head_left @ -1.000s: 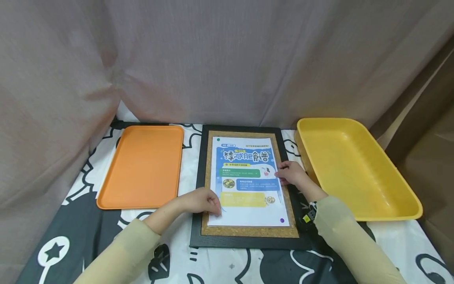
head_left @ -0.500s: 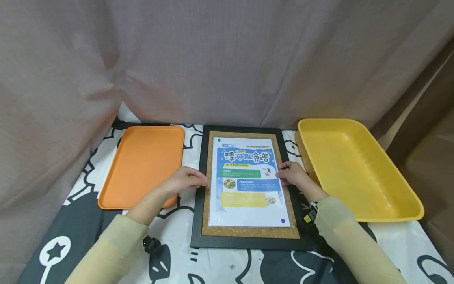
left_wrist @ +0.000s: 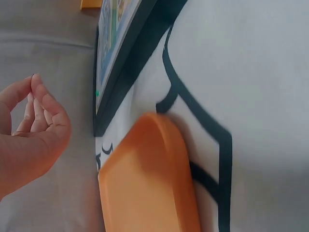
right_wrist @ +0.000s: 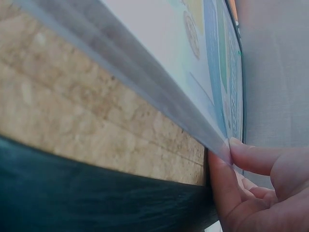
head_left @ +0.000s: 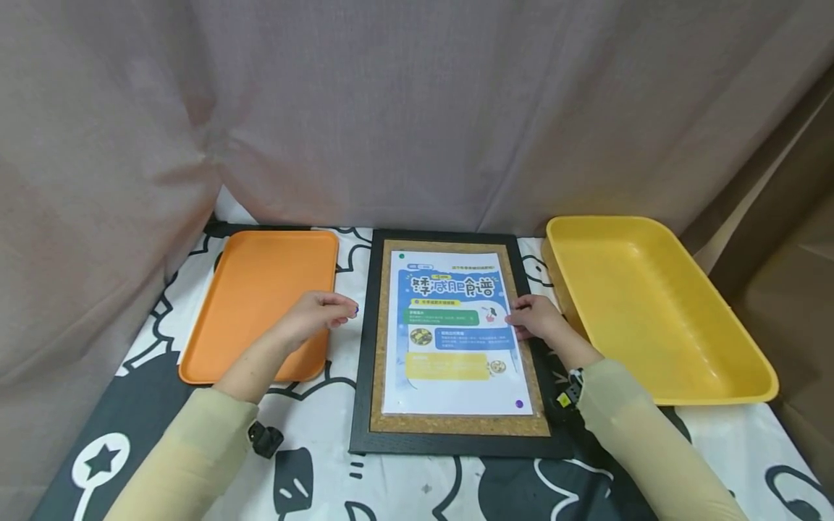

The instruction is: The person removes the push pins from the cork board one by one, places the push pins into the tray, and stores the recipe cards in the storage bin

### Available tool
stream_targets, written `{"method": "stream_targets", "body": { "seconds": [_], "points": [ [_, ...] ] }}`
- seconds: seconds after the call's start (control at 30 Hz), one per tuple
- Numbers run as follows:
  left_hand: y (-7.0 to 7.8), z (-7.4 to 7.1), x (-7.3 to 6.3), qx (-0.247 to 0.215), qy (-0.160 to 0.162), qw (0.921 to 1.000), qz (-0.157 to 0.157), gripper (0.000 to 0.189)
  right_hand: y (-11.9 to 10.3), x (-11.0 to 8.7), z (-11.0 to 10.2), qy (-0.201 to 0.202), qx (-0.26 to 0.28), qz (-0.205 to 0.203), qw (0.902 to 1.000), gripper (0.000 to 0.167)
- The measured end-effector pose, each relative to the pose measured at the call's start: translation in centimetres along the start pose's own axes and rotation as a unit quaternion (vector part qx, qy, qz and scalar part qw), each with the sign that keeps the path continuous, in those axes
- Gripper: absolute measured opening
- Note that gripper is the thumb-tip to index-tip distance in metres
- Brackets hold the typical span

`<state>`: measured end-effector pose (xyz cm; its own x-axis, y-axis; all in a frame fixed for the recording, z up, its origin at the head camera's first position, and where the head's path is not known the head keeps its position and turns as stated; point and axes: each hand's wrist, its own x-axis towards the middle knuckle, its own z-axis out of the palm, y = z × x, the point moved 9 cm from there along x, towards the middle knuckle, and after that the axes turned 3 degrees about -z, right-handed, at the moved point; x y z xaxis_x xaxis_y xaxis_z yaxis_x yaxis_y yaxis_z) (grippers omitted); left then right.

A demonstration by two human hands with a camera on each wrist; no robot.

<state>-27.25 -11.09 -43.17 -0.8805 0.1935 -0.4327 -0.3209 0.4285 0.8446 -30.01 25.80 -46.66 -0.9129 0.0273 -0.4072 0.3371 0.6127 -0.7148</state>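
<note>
One purple pin [head_left: 519, 404] is marking the sheet [head_left: 456, 398] lying on corkboard [head_left: 456, 425]; right hand [head_left: 536, 318] is pinching the sheet's edge, left hand [head_left: 319, 312] a tiny blue piece [head_left: 356, 309]. Probably unpinning; next likely calling for release onto orange tray [head_left: 274, 275], then green pin [head_left: 401, 255].

A tiny blue speck [head_left: 356, 309] in the left hand [head_left: 313, 317] seems to be pinched there, but is too small to identify. That hand and its forearm [head_left: 254, 369] hide a strip across the near right part of the orange tray [head_left: 267, 289], which the left wrist view cuts off below. The right hand [head_left: 537, 320] covers a short stretch of the right edge of the printed sheet [head_left: 452, 336], whose smallest lettering cannot be read, and part of the right side of the black frame [head_left: 456, 444]. The right sleeve [head_left: 651, 445] hides some of the yellow bin's [head_left: 658, 311] left wall. Both sleeves run out of the head view at the near side. In the right wrist view the frame is blurred.
</note>
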Motion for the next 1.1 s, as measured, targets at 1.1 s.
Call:
{"method": "stream_targets", "body": {
  "seconds": [1.1],
  "points": [
    [-3.8, -8.0, 1.2, -0.017, 0.115, 0.9916, -0.058, 0.046, 0.0, -0.3, 0.0, 0.011, -0.001, 0.005, 0.9999, 0.04]
  ]
}}
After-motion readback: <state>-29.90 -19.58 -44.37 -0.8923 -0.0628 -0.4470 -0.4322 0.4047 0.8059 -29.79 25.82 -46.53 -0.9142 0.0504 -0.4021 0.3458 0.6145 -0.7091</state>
